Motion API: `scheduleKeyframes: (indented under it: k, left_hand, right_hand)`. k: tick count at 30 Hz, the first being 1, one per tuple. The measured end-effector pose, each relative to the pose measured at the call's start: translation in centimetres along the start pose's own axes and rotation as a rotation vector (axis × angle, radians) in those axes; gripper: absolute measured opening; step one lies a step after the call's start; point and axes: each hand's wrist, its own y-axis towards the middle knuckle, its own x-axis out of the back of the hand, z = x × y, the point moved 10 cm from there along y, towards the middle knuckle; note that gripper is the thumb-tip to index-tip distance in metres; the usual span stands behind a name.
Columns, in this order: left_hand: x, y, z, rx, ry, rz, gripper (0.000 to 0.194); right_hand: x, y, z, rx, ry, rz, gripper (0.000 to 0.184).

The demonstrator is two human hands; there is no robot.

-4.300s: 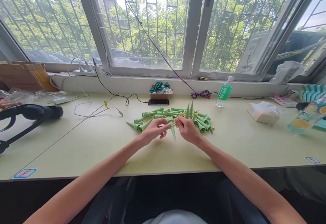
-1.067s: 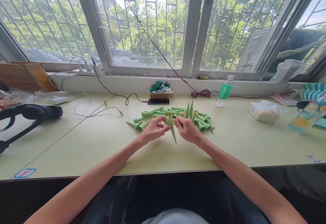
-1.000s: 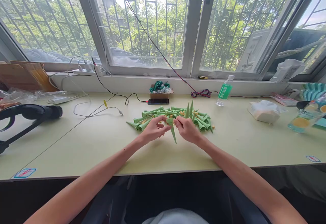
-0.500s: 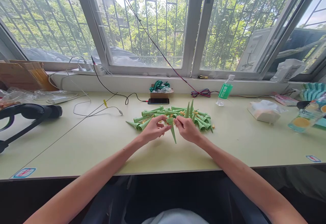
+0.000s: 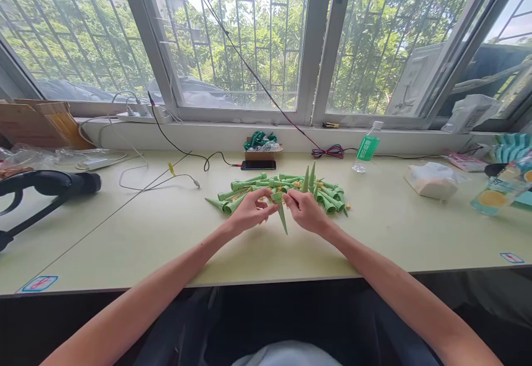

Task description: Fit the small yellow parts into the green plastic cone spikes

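Shows next to no change in the last second; holds a green cone (image 5: 282, 216) at mid-frame in the left hand (image 5: 248, 211), wide end up, point slanting down, a touch lower than a few seconds ago. Suggests close work on that same cone, with no swap. Curls the right hand (image 5: 305, 209) beside the wide end; cannot tell exactly what lies pinched there. Meets crowding toward the top of the frame: a pile of green cones (image 5: 249, 181), two upright cones (image 5: 312, 176), then a phone (image 5: 258, 165). Leaves room over the desk (image 5: 257, 260) toward lower centre, down to the front edge.
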Motion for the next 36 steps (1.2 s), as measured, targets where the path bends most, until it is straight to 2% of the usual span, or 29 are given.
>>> scheduleKeyframes:
  k: [27,31,36]
  left_hand:
    - [0.2,0.2,0.4,-0.014,0.039,-0.006,0.045]
    - [0.5,0.1,-0.1,-0.072,0.102,-0.059,0.041]
    - [0.8,-0.2,-1.5,-0.222,0.237,-0.147,0.033]
  right_hand:
    - [-0.1,0.1,0.0,0.003,0.017,0.016,0.034]
    - [-0.1,0.1,-0.3,-0.008,0.023,0.016,0.035]
    - [0.0,0.2,-0.4,-0.039,0.043,0.010,0.040]
